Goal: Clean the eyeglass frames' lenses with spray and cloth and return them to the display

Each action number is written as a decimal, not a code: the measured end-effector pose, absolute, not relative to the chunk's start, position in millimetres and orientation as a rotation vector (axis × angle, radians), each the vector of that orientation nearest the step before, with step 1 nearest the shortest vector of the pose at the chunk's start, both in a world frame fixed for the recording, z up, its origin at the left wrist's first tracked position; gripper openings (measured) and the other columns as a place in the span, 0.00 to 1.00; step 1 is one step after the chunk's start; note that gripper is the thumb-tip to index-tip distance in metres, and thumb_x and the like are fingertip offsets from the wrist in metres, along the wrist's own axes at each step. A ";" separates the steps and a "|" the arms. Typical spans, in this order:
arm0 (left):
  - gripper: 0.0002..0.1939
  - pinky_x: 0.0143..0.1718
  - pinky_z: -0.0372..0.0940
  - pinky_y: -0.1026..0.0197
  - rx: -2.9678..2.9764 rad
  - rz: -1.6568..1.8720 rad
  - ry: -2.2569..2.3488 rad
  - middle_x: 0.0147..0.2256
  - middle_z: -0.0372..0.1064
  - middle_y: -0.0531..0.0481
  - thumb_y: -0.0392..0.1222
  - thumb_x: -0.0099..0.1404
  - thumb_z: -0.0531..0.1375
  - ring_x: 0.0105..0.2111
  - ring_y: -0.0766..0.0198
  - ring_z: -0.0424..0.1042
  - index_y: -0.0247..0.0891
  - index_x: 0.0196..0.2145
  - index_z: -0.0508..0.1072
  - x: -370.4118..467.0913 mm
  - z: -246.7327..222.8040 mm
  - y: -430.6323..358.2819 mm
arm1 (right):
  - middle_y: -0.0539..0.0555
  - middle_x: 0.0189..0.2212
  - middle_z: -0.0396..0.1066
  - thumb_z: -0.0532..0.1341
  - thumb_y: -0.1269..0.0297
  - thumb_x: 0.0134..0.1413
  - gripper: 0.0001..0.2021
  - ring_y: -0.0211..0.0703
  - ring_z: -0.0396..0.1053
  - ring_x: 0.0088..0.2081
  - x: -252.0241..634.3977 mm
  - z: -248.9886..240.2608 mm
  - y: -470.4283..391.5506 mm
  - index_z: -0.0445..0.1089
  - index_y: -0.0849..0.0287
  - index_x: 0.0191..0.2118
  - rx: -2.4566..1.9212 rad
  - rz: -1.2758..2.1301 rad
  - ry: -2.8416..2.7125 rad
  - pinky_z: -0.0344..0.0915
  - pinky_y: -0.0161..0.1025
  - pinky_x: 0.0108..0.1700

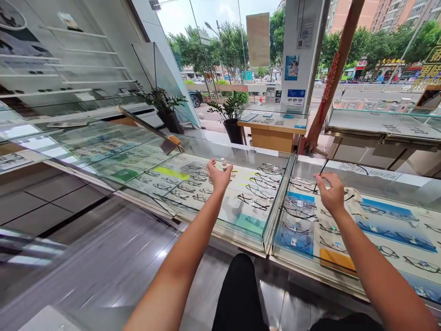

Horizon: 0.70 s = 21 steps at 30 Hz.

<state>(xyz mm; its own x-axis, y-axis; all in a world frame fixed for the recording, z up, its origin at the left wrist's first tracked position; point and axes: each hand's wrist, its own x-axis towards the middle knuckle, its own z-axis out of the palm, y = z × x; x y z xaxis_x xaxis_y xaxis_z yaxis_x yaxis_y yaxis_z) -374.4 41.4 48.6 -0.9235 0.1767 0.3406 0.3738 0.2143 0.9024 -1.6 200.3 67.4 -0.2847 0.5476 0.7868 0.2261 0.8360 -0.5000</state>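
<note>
Over the glass display case point(220, 230), my left hand point(219, 176) has its fingers curled around a small white bottle point(223, 162), whose top shows between thumb and fingers. My right hand point(331, 191) pinches the thin dark frame of a pair of glasses point(320, 174) above the right-hand case. A beige cloth point(354, 201) lies on the glass just right of that hand. Rows of glasses sit inside the cases beneath both hands, some on blue sheets point(389, 211).
A tilted mirror point(148, 125) stands on the counter to the left. Potted plants point(234, 133) are behind the counter. Further back are a wooden display table point(275, 138), another glass case point(386, 124) and a slanting brown trunk point(332, 78).
</note>
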 end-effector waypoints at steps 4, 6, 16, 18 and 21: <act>0.27 0.61 0.65 0.48 -0.655 -1.839 -2.560 0.51 0.73 0.42 0.37 0.57 0.70 0.57 0.51 0.73 0.42 0.51 0.63 -393.2 34.4 46.3 | 0.58 0.36 0.82 0.58 0.55 0.69 0.14 0.54 0.76 0.41 -2.6 65.7 201.8 0.76 0.53 0.34 -0.583 0.328 -1.877 0.70 0.52 0.49; 0.20 0.58 0.66 0.49 -0.663 -1.838 -2.568 0.43 0.74 0.46 0.36 0.58 0.67 0.51 0.51 0.75 0.42 0.45 0.65 -393.6 32.4 48.2 | 0.58 0.37 0.82 0.58 0.56 0.69 0.14 0.54 0.76 0.42 -2.5 64.9 203.2 0.75 0.53 0.34 -0.592 0.314 -1.877 0.70 0.53 0.49; 0.06 0.46 0.66 0.56 -1.080 -1.945 -2.296 0.35 0.68 0.52 0.39 0.65 0.60 0.38 0.58 0.70 0.43 0.40 0.66 -321.4 72.9 95.2 | 0.58 0.40 0.82 0.56 0.57 0.70 0.13 0.55 0.74 0.45 -0.2 80.4 196.2 0.75 0.52 0.36 -0.669 0.325 -1.832 0.69 0.53 0.53; 0.10 0.44 0.65 0.58 -1.269 -2.060 -2.134 0.35 0.67 0.52 0.44 0.63 0.63 0.37 0.59 0.68 0.43 0.39 0.66 -290.2 85.4 117.5 | 0.58 0.40 0.81 0.55 0.57 0.70 0.13 0.55 0.74 0.46 -0.4 84.8 193.7 0.75 0.52 0.36 -0.686 0.363 -1.802 0.70 0.52 0.53; 0.18 0.42 0.64 0.57 -1.530 -2.357 -1.824 0.32 0.64 0.52 0.58 0.64 0.62 0.35 0.59 0.67 0.43 0.36 0.65 -241.0 101.0 142.7 | 0.57 0.41 0.81 0.55 0.56 0.70 0.14 0.54 0.73 0.46 -0.3 87.3 192.0 0.74 0.52 0.36 -0.695 0.415 -1.783 0.70 0.52 0.53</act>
